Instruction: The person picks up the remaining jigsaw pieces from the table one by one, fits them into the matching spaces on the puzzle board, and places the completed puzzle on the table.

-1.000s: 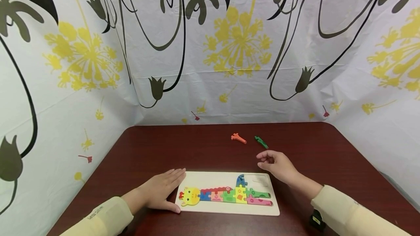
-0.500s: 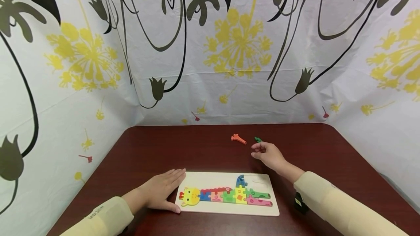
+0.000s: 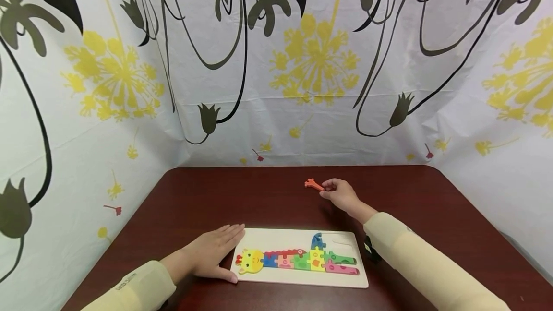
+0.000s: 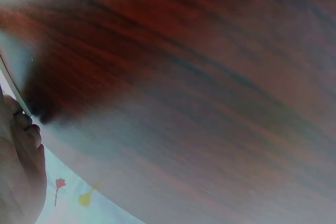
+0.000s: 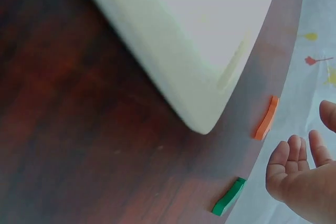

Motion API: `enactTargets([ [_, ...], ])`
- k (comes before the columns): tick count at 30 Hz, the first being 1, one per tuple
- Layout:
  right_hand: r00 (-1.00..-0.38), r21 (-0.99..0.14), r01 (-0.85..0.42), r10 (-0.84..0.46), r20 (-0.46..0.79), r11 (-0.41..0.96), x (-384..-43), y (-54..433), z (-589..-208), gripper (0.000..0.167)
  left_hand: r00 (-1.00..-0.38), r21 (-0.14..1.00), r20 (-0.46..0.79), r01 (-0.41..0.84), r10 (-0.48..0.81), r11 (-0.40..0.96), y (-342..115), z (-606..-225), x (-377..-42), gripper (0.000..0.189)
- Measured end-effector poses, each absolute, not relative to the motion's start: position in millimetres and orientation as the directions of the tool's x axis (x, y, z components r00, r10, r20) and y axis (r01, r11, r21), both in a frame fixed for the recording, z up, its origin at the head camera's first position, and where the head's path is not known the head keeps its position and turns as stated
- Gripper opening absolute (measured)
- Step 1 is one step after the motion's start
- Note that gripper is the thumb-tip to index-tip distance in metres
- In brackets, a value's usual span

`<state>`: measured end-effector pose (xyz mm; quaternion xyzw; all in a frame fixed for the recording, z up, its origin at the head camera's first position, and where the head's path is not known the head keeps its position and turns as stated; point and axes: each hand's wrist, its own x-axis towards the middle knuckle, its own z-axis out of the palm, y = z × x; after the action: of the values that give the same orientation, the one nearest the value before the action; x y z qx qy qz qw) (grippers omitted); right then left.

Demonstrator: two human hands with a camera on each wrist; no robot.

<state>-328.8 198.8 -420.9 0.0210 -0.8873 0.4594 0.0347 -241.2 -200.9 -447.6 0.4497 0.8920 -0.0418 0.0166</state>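
My left hand (image 3: 216,251) rests with straight fingers on the left end of a cream giraffe puzzle board (image 3: 281,235). Its thumb lies at the near left corner. At the far side of the table, my right hand (image 3: 343,197) reaches over the surface, thumb and fingers right at the near end of an orange puzzle piece (image 3: 313,185). In the right wrist view the thumb and fingers stand apart with nothing between them. A green puzzle piece (image 5: 229,196) lies on the table there; the right hand hides it in the head view.
The board holds a yellow giraffe head (image 3: 250,260) and several coloured body pieces. At its upper right is a bare outlined area (image 3: 341,241). A dark red-brown table (image 3: 242,196) bears everything, with a flower-printed cloth (image 3: 268,85) behind it.
My right hand has moved left and farther away, past the green piece, which it now covers, to the orange piece. The left hand and board stay put.
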Motion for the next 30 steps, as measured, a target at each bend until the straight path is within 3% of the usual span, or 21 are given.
enactTargets([
  [30, -1.000, -0.768, 0.018, 0.029, 0.001, 0.640, -366.2, 198.4, -434.5, 0.037, -0.586, -0.084, -0.056, 0.809, 0.808, 0.581, -199.9, -448.6, -240.4, 0.108],
])
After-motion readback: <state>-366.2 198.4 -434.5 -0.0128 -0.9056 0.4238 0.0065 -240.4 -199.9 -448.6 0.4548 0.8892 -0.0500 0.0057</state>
